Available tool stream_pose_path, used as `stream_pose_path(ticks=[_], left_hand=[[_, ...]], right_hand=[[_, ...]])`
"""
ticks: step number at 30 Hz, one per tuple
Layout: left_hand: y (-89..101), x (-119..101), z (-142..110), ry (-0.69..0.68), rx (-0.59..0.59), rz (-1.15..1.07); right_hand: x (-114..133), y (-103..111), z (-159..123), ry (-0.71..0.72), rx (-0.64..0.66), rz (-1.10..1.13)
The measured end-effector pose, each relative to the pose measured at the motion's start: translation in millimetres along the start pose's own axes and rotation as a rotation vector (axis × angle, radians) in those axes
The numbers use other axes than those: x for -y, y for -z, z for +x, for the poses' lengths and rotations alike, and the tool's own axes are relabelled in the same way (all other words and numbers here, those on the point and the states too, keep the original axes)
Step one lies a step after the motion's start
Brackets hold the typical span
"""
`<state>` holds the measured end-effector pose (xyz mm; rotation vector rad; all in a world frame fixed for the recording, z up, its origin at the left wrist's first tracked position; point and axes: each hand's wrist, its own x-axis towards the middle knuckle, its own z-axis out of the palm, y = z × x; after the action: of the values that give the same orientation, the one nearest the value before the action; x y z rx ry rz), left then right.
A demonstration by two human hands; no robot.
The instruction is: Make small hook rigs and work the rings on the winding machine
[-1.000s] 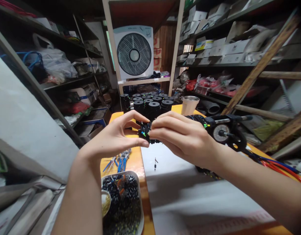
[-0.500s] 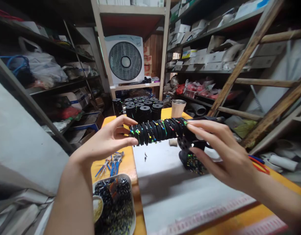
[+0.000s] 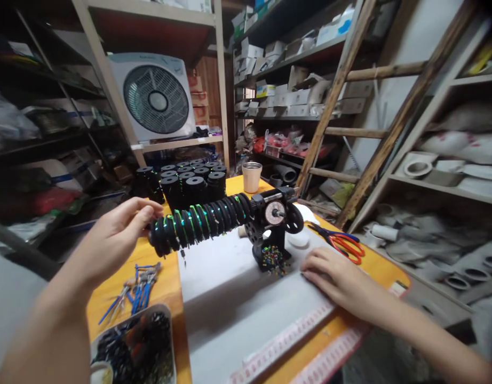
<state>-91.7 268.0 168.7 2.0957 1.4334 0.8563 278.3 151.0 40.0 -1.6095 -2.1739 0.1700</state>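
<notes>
A row of black rings with green marks (image 3: pixel 201 220) sits on a horizontal spindle, which sticks out leftward from a small black geared stand (image 3: pixel 275 216). My left hand (image 3: pixel 112 237) is curled at the free left end of that row, thumb and fingertips pinching the last ring. Flat on the white sheet (image 3: pixel 238 304) lies my right hand (image 3: pixel 330 273), fingers stretched out just right of the stand's base, holding nothing. Coloured pins (image 3: pixel 272 258) are stuck in the base.
Stacks of black spools (image 3: pixel 185 184) and a metal cup (image 3: pixel 252 176) stand at the far end of the yellow table (image 3: pixel 160 290). Red-handled scissors (image 3: pixel 344 242) lie right of the stand. Blue-handled tools (image 3: pixel 137 285) and a tray of black parts (image 3: pixel 134 346) are near left. A wooden ladder (image 3: pixel 338 90) leans at the right.
My right hand let go of the row, dropped to the white sheet and opened flat. The view swung right. My left hand stayed at the row's left end.
</notes>
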Motion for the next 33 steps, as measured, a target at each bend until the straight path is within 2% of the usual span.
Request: stream_pose_path(ticks=[2,8,13,18,23,26,29,33], left_hand=[[5.6,-0.5,-3.9,-0.028,0.023,-0.009],[10.5,4.1,-12.4,-0.06,0.214,-0.142],[7.0,8.9,-8.0,-0.082,0.194,-0.166],[0.8,13.2,-3.3,-0.059,0.202,-0.292],[-4.6,9.9,-0.4,-0.008,0.157,-0.296],[-1.4,7.9,-0.8,-0.003,0.118,-0.185],[5.9,6.6,-5.4,-0.112,0.057,-0.011],[7.0,3.5,-13.0,-0.306,0.156,0.118]], right_hand=[[2.2,-9.4,2.8,-0.047,0.029,0.07],[11.7,-26.4,15.7,-0.111,-0.069,0.164],[10.8,-39.7,18.2,-0.042,-0.162,0.116],[6.4,-49.2,17.5,0.017,-0.214,0.034],[12.1,-45.3,13.3,0.086,-0.327,-0.039],[23.2,-37.7,10.9,0.134,-0.403,-0.092],[34.8,-29.2,9.9,0.136,-0.447,-0.094],[43.4,-21.6,8.5,0.082,-0.422,-0.02]])
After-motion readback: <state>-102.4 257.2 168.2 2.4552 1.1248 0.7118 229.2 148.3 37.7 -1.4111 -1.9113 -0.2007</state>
